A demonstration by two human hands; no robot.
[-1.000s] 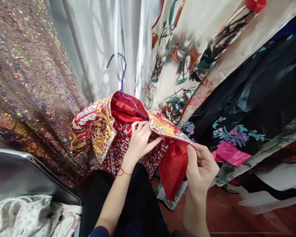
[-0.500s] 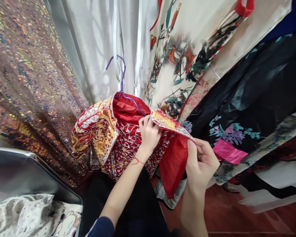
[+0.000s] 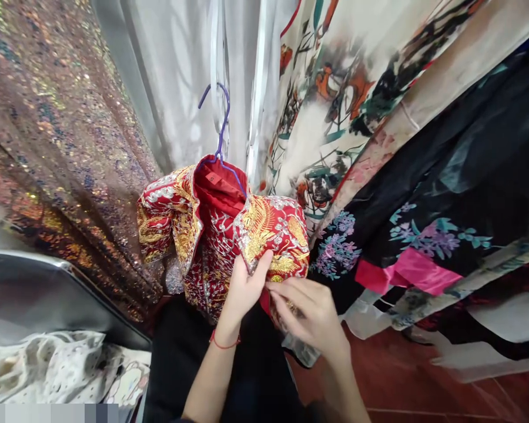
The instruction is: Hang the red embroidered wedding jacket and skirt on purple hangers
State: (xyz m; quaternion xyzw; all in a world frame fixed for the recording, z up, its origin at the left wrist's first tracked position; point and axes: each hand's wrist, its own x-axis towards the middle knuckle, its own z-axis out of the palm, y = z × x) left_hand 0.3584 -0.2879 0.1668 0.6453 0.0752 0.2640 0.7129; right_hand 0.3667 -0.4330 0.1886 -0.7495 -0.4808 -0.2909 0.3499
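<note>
A red jacket (image 3: 211, 229) with gold and silver embroidery hangs on a purple wire hanger (image 3: 220, 126) among other clothes. My left hand (image 3: 243, 286) pinches the lower edge of the jacket's right front panel, thumb on the embroidery. A red thread is tied round that wrist. My right hand (image 3: 311, 314) is closed on the same front edge just beside the left, fingers curled over the cloth. Both hands meet at the front opening, below the red lining of the collar.
A sequinned bronze garment (image 3: 57, 147) hangs at left, white sheer fabric (image 3: 176, 76) behind, a cream printed robe (image 3: 348, 88) and a black floral robe (image 3: 445, 194) at right. A grey case (image 3: 48, 299) with pale patterned cloth (image 3: 48, 367) lies at lower left. Red-brown floor (image 3: 423, 388) shows below.
The right front panel, held open with its red lining showing, has been folded closed across the jacket. My right hand moved left to meet my left hand at the front edge.
</note>
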